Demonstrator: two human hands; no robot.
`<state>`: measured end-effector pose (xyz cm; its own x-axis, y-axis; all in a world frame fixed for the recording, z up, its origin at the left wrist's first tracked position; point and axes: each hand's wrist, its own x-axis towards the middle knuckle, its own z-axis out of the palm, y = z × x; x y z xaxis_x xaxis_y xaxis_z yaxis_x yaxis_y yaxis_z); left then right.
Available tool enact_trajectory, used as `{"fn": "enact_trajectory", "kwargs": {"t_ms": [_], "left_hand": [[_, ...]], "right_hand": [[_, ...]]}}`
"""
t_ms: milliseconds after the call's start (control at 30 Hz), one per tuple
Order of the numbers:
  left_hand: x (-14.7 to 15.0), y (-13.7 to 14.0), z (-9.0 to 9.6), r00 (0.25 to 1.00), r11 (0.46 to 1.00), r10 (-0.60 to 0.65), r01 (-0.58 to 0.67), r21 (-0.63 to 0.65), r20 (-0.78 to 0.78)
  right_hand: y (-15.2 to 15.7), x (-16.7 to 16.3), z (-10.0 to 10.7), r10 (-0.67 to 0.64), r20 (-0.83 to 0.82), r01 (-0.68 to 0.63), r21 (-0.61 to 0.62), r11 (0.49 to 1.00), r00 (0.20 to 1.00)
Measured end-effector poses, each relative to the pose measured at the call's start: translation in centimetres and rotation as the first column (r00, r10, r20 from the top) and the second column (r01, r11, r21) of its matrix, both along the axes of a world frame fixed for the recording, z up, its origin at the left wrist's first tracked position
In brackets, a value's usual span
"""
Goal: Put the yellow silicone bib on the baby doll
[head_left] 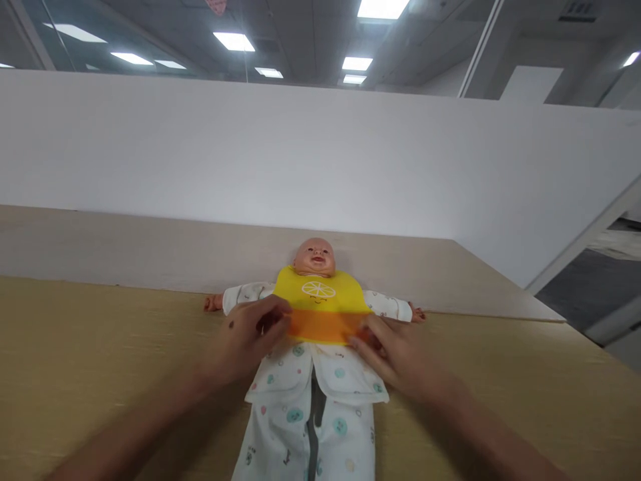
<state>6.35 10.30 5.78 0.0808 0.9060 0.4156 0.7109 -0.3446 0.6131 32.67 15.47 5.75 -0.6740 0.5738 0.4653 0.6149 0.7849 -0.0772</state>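
A baby doll (314,256) lies on its back on the table, arms spread to both sides. Over its chest is a yellow bib (330,278) with a white citrus slice and a smiling face printed on it. An orange band, likely the bib's pocket, runs along the lower edge. My left hand (253,327) pinches the left end of that band, and my right hand (388,344) pinches the right end. Below the bib show a white patterned jacket (290,371) and matching trousers (345,434). Both hands are slightly blurred.
The wooden tabletop (100,354) spans the front, with a paler board (125,247) along its back. A white partition (250,153) rises behind, topped by glass. The table's right edge drops to a grey floor (575,280).
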Motion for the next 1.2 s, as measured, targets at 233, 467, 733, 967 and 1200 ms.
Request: {"fn": "enact_trajectory", "kwargs": {"t_ms": [233,467,733,967,1200], "left_hand": [[-1.1,1.2,-1.3,0.985,0.92,0.062,0.008,0.393,-0.164],[-1.8,1.6,-2.0,0.951,0.869,0.096,0.064,0.491,-0.294],[-1.9,1.5,-1.5,0.969,0.903,0.032,0.077,0.423,-0.244],[-2.3,2.0,-0.5,0.98,0.981,0.17,-0.178,0.078,0.1],[-3.1,9.4,-1.4,0.711,0.948,0.316,-0.205,-0.244,0.629]], "right_hand": [[1.2,0.6,-0.6,0.005,0.119,0.0,-0.041,0.999,0.993],[1.7,0.5,-1.7,-0.008,0.09,0.008,-0.001,1.0,0.996],[1.8,0.8,-1.0,0.066,-0.006,-0.066,0.001,0.998,0.998],[1.9,1.1,-0.3,0.111,-0.245,-0.18,-0.282,0.942,0.963],[8.8,-0.2,-2.0,-0.532,-0.577,-0.137,-0.747,0.651,0.62]]}}
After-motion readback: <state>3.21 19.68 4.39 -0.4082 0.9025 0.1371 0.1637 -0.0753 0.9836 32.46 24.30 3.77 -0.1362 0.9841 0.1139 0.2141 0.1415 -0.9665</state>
